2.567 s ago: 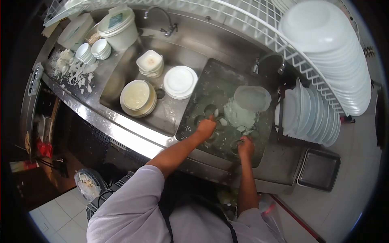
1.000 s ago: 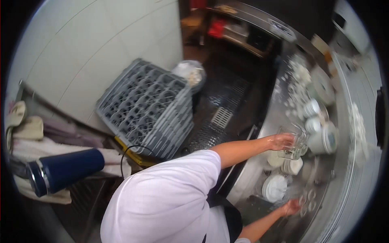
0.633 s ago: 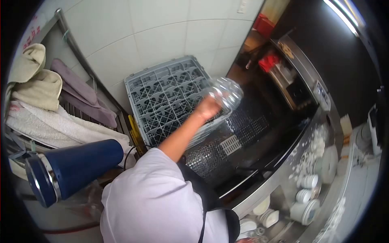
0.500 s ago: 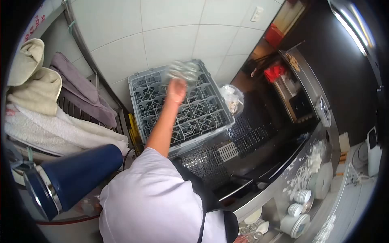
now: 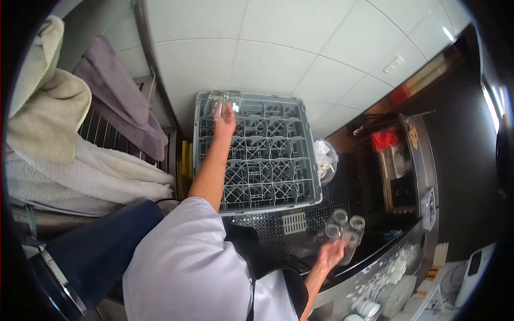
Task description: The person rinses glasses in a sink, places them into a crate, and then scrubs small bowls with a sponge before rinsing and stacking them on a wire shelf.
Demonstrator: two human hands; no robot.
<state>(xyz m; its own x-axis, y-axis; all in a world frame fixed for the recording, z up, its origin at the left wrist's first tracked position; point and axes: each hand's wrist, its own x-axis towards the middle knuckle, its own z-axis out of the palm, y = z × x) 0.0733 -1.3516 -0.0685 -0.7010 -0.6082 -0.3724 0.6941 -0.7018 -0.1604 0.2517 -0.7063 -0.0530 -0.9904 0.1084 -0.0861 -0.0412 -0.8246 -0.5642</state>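
At the far left corner of the grey glass rack [image 5: 257, 206], my left hand [image 5: 226, 124] is closed on clear drinking glasses [image 5: 217, 97]. They overlap the rack's corner compartments. Lower right, my right hand [image 5: 331, 253] grips a cluster of several clear drinking glasses [image 5: 339, 216], their round rims facing up toward me. These are held above the dark floor, between the rack and the metal counter [image 5: 342, 299]. The rack's other visible compartments hold no glasses.
Towels [image 5: 120, 99] hang on a rack at left, above a large dark blue cylinder [image 5: 107, 251]. A bag-lined bin [image 5: 326, 163] stands right of the glass rack. Stacked white cups [image 5: 367, 308] sit on the counter. A tiled wall [image 5: 278, 59] rises behind.
My left hand has moved the glasses from over the rack's far middle to its far left corner. My right hand has come up from the counter with several glasses. The view has turned.
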